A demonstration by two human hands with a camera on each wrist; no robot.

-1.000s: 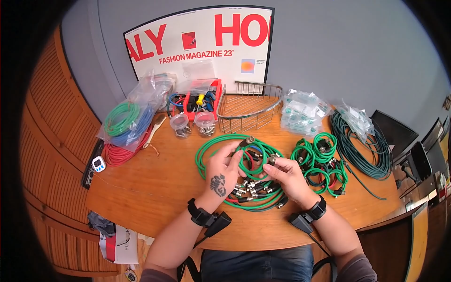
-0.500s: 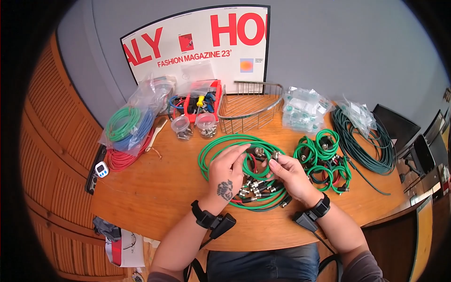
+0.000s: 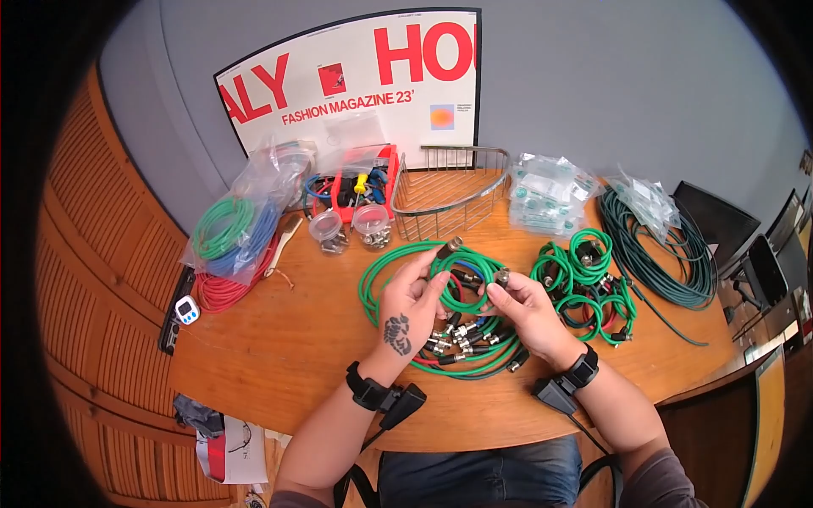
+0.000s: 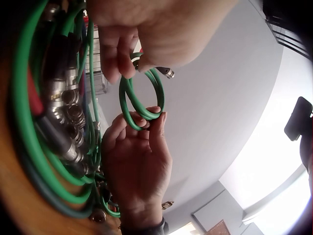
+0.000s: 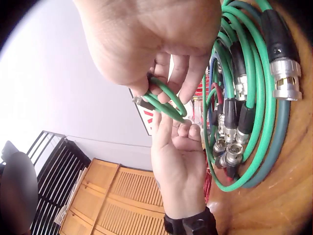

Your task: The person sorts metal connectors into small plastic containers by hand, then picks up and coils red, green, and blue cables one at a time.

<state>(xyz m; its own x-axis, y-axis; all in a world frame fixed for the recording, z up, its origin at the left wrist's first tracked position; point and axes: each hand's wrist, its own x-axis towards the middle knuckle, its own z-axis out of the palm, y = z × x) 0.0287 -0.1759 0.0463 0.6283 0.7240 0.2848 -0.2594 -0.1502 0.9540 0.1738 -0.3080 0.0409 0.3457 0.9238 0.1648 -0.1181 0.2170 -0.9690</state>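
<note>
Both hands hold a small coil of green cable (image 4: 161, 94) above the table, with black-booted metal BNC connectors at its ends. My left hand (image 3: 405, 306) pinches the coil's left side, and one connector (image 3: 450, 247) sticks up past its fingertips. On the other side, my right hand (image 3: 532, 315) grips the coil between thumb and fingers, close to the second connector (image 3: 501, 277). Below them lies a heap of larger green cable loops (image 3: 366, 289), with several silver connectors (image 3: 461, 340) and bits of red and blue cable inside.
Small coiled green cables (image 3: 591, 273) lie to the right, beside a big dark green coil (image 3: 703, 275). Behind stand a wire basket (image 3: 453, 207), two tubs of connectors (image 3: 371, 227), a red bin (image 3: 388, 161) and plastic bags (image 3: 550, 199). Bagged cables (image 3: 224, 229) sit at left.
The left fingers straightened half a second ago and the left connector dipped; now those fingers are bent again and the connector points up. The right hand keeps its grip on the coil.
</note>
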